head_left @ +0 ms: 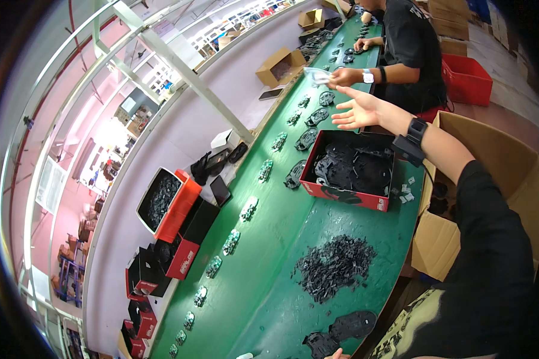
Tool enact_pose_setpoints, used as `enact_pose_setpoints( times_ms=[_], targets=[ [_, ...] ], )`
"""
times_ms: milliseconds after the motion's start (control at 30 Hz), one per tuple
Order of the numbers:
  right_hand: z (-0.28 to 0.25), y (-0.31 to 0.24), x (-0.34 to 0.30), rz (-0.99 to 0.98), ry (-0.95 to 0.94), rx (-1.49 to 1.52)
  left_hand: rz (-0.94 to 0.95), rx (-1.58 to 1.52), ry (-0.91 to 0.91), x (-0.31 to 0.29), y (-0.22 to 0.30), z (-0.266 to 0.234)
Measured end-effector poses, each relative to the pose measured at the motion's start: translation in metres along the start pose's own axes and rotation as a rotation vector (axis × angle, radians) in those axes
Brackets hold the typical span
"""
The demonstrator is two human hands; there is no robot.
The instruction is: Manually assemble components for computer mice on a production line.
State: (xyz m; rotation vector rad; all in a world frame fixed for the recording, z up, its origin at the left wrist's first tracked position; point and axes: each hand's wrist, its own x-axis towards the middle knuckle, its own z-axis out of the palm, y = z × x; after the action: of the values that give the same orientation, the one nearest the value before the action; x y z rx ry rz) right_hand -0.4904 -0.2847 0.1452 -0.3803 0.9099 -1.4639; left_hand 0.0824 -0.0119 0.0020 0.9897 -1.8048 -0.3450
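My right hand (358,111) is stretched out far along the green bench, palm turned up and fingers spread, with nothing in it. Just beyond it, a co-worker's hand (344,77) holds a small clear plastic bag (318,78) with something pale inside. My fingertips are close to that hand; whether they touch I cannot tell. At the lower edge, only the fingertips of my left hand (338,354) show, beside black plastic mouse-like shells (353,325). What that hand holds, if anything, is hidden.
An open red-and-black box (347,194) of black parts stands below my right forearm. A pile of small black pieces (335,267) lies nearer. Green circuit boards (248,209) line the bench. An orange bin (176,206) stands left, a large cardboard box (491,149) right.
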Motion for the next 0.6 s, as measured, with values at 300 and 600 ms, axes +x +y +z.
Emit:
enact_pose_setpoints(
  times_ms=[300, 600],
  targets=[
    [-0.092, -0.021, 0.061, -0.224, 0.485, 0.451, -0.006, 0.046, -0.005, 0.008, 0.004, 0.000],
    [-0.154, -0.034, 0.044, -0.399, 0.194, 0.793, 0.003, 0.009, -0.004, 0.003, 0.001, -0.003]
  ],
)
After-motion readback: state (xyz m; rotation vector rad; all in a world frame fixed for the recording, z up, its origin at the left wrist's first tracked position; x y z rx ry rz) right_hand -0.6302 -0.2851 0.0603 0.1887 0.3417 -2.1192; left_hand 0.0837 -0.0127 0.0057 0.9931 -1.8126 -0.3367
